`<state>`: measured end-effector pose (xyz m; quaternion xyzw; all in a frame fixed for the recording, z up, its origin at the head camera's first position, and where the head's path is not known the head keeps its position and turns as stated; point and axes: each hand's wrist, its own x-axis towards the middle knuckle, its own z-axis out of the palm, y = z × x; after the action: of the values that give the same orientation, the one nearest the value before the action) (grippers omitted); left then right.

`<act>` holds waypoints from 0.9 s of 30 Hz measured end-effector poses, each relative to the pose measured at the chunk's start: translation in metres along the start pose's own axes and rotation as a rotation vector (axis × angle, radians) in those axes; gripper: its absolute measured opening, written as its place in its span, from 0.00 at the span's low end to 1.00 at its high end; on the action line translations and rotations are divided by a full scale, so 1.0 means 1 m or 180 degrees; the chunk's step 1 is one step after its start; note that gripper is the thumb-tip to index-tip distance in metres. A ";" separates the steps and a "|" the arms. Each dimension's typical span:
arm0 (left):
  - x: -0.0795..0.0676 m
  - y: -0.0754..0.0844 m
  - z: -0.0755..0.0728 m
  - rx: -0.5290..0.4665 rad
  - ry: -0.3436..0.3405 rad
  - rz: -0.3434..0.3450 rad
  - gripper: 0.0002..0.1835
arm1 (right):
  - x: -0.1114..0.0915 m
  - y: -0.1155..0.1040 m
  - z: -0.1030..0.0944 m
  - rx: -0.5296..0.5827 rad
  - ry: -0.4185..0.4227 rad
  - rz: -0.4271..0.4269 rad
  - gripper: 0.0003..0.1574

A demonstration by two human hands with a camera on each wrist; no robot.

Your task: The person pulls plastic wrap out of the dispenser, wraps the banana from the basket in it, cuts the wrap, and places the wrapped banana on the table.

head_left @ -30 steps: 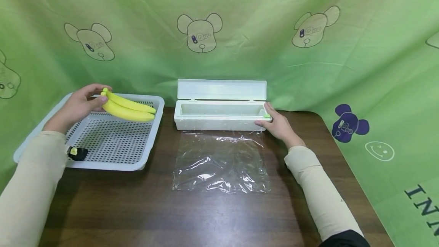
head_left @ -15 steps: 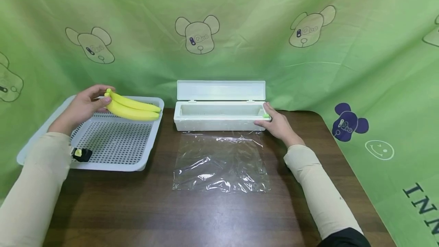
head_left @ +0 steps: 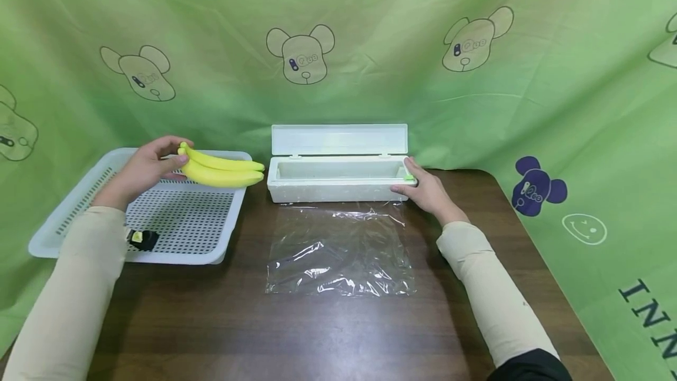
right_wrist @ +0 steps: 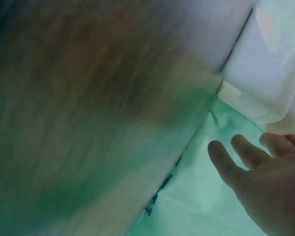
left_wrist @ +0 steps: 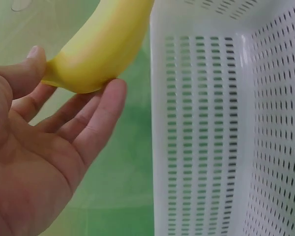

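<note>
My left hand [head_left: 145, 169] holds two joined yellow bananas [head_left: 222, 177] by the stem end, above the right part of a pale plastic basket [head_left: 231, 216]. Their tips reach past its right rim. In the left wrist view, thumb and fingers pinch the banana [left_wrist: 105, 46] near its stem. At the right end of a white cling film dispenser [head_left: 338, 194], my right hand [head_left: 429, 194] grips the corner, thumb on the front face. The dispenser's lid [head_left: 339, 140] is raised. Clear film [head_left: 338, 251] extends from its front over the table. In the right wrist view, several fingers [right_wrist: 223, 164] are spread beside the dispenser [right_wrist: 263, 73].
A small green slider [head_left: 409, 178] sits on the dispenser's right end. The dark wooden table [head_left: 317, 340] spreads in front. Green printed cloth [head_left: 370, 93] hangs close behind the basket and dispenser. A black strap piece [head_left: 144, 240] is at my left cuff.
My left hand has moved right with the bananas, bringing their tips beyond the basket's right rim. The right hand keeps its place on the dispenser, and the film lies as before.
</note>
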<state>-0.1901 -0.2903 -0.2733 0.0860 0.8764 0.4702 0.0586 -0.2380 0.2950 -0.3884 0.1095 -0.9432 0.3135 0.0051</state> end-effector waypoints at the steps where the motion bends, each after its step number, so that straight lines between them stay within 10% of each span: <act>1: 0.001 0.002 0.002 -0.0011 -0.0034 -0.0008 0.25 | 0.000 0.000 0.000 0.0001 0.0005 0.0000 0.62; 27: 0.008 0.033 0.062 -0.0070 -0.0407 0.0113 0.21 | -0.001 0.002 0.001 0.0005 -0.0031 0.0021 0.63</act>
<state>-0.1833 -0.2202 -0.2802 0.1308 0.8640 0.4743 0.1071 -0.2374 0.2959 -0.3905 0.1079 -0.9434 0.3137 -0.0007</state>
